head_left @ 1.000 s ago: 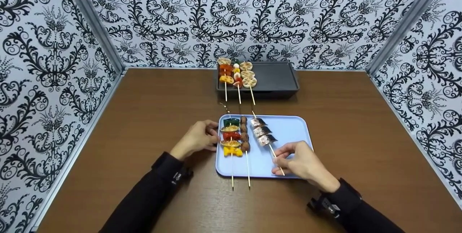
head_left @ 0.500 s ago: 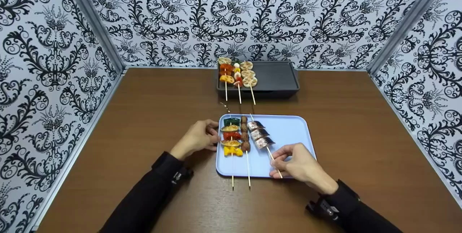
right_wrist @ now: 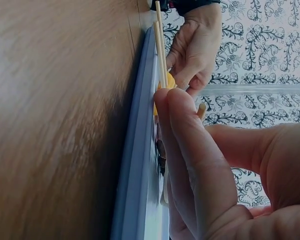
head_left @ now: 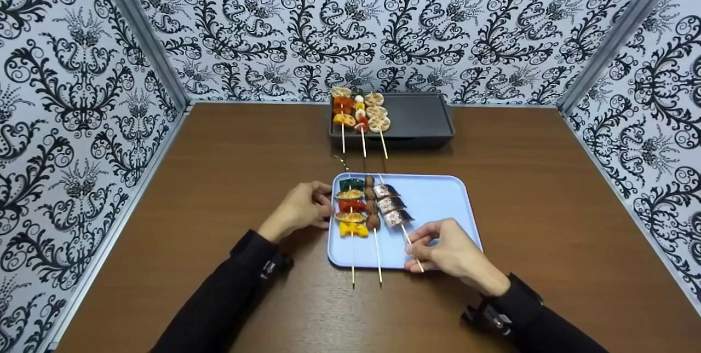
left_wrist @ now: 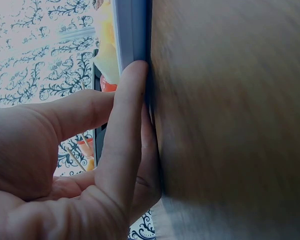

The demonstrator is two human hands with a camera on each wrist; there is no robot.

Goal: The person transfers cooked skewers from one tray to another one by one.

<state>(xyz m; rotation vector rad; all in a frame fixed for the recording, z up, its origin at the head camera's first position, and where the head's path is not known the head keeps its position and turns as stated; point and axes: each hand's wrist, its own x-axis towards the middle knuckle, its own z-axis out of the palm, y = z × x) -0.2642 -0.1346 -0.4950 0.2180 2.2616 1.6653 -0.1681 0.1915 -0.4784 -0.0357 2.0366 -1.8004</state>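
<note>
My right hand [head_left: 452, 249] pinches the lower stick of a fish skewer [head_left: 391, 205], which bears silver and dark pieces. The skewer slants over the light blue tray [head_left: 438, 194], its upper end near the far rim. To its left on the tray lie a meatball skewer [head_left: 372, 208] and a vegetable skewer [head_left: 351, 206] with green, red and yellow pieces, both sticks poking past the near rim. At the tray's left edge, my left hand [head_left: 301, 206] holds the rim; the left wrist view shows a fingertip [left_wrist: 135, 70] against the outer wall.
Behind the tray stands a dark grill plate [head_left: 419, 115]. On its left half lie a lotus root skewer [head_left: 377, 114] and two mixed skewers, sticks over the front edge. Patterned panels [head_left: 350, 24] enclose the brown table [head_left: 246, 139] at the back and sides.
My right hand has moved slightly left and toward me, carrying the fish skewer closer to the meatball skewer. The left hand stays at the tray's edge.
</note>
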